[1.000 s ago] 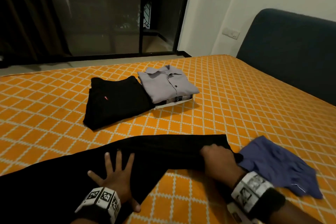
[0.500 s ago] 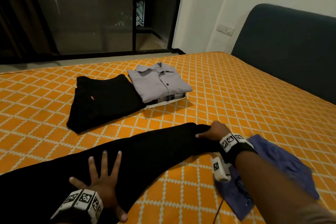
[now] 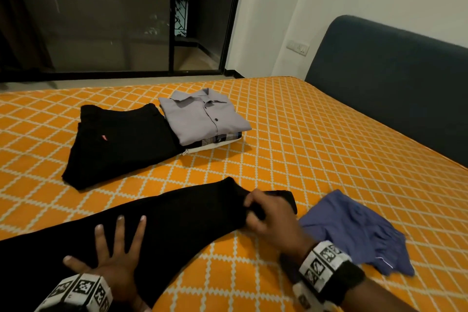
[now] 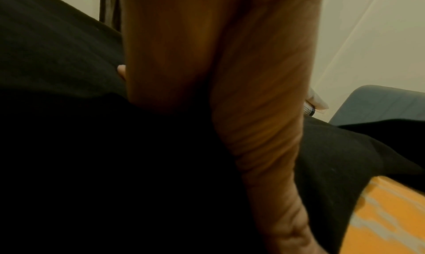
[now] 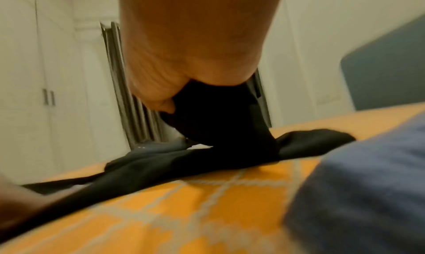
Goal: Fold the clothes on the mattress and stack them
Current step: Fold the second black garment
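While we are looking down from the head view, our left hand (image 3: 115,261) is pressing flat, fingers spread wide, on the black trousers (image 3: 177,215) lying across the near orange mattress (image 3: 316,149); our right hand (image 3: 271,218) is gripping their right end. Far off are lying folded black trousers (image 3: 121,144) and a grey shirt (image 3: 202,114); a blue garment (image 3: 359,230) is lying near right.

At the left wrist, our palm (image 4: 218,76) is lying on black cloth (image 4: 92,149).

At the right wrist, our curled fingers (image 5: 161,101) are bunching the cloth (image 5: 218,116) above the mattress (image 5: 207,203).
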`<control>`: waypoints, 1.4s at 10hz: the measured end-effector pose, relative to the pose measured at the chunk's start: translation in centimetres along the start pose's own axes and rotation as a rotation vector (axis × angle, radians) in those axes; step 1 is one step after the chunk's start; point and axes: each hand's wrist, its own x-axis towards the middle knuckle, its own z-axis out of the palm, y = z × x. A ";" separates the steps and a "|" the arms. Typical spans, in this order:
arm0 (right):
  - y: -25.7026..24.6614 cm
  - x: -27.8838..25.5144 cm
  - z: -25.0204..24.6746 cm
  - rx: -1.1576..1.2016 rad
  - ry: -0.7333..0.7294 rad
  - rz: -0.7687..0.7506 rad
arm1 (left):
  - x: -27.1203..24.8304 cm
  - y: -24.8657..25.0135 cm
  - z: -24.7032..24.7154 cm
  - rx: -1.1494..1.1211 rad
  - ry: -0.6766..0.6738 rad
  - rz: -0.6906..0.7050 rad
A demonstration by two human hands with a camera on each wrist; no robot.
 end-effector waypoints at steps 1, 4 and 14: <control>-5.0 -1.6 2.5 0.280 -0.177 -0.146 | 1.6 1.6 0.5 0.569 0.399 0.065; 10.3 3.8 -0.4 0.022 0.174 0.958 | 1.0 0.1 1.2 -0.781 -0.113 0.072; 8.0 7.7 0.1 -0.529 -0.475 0.110 | 3.3 0.2 1.8 -0.657 -0.131 0.341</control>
